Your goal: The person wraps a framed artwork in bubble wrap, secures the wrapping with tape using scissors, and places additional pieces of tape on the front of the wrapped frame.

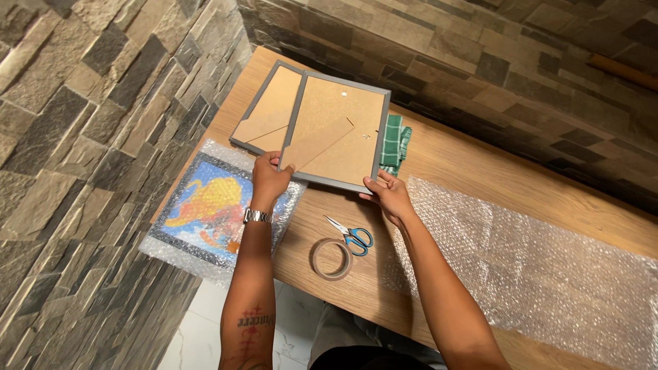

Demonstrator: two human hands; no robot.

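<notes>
— Where does the person have the picture frame (339, 130) at this moment?

— In the upper middle of the frame, back side up, showing brown backing board and a folded stand inside a grey border. Both hands are on its near edge. The left hand (269, 177) grips the lower left corner, fingers curled over the edge. The right hand (388, 195) pinches the lower right corner, thumb on top and fingers underneath.

— Which way does it lie from the fingers?

— Straight away from them, towards the stone wall. Its long axis runs from the near edge up to the far edge, tilted slightly to the right. Neither hand is nearer; each has a corner.

— Is it flat on the tabletop (439, 185)?

— It seems lifted a little at the near edge, and it overlaps a second frame (264, 113), also back up, just to its left. How far it is raised cannot be told.

— What else is about?

— At the left, partly under the left wrist, a colourful picture (205, 209) rests on a piece of bubble wrap (161, 250). Below the hands lie blue-handled scissors (351, 235) and a roll of brown tape (332, 259), close together. A long bubble wrap sheet (541, 267) spreads over the right of the tabletop, and a green checked cloth (395, 142) peeks out beyond the held frame's right side.
</notes>
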